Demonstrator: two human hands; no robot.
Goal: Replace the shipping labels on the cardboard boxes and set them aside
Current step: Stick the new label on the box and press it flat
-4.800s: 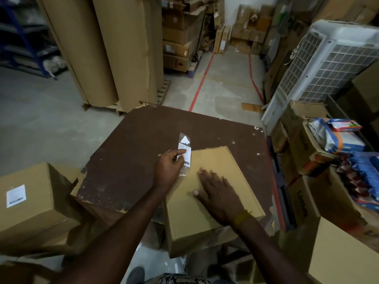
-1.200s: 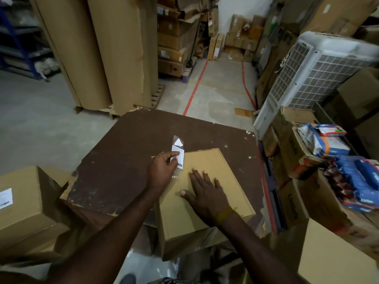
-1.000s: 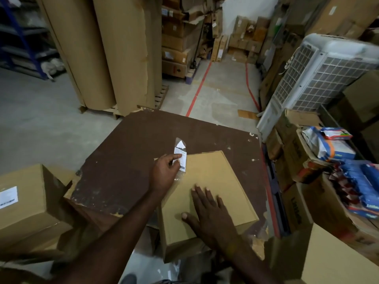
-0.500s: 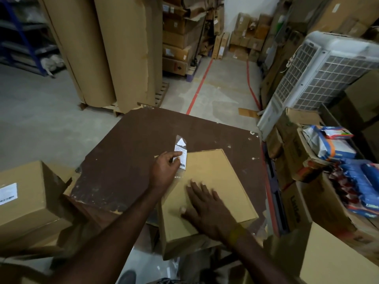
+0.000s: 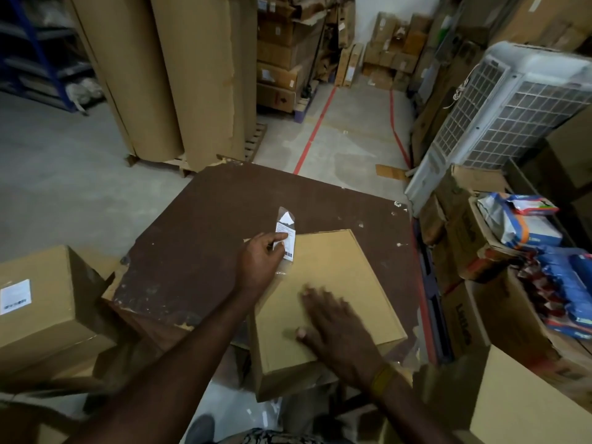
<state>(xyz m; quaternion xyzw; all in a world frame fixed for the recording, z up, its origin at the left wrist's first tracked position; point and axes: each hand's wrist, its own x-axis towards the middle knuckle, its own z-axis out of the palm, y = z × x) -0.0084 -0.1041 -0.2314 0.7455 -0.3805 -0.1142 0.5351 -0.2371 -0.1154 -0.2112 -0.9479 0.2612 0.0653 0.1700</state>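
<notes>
Left hand [image 5: 259, 261] is pinching the shipping label [image 5: 286, 241] at the cardboard box's [image 5: 336, 283] far-left corner; right hand [image 5: 333, 328] is pressing flat, fingers spread, on the box lying on the counter [image 5: 208, 235].

My landmark is the brown worktable [image 5: 224, 225] before me. Beyond its far left corner tall cardboard rolls [image 5: 179, 75] stand on a pallet. To its right a white air cooler [image 5: 499, 120] leans, with blue packets [image 5: 570, 283] nearer me. Red floor lines [image 5: 315, 126] run away past its far edge. Blue shelving [image 5: 35, 52] stands far off to its left.
</notes>
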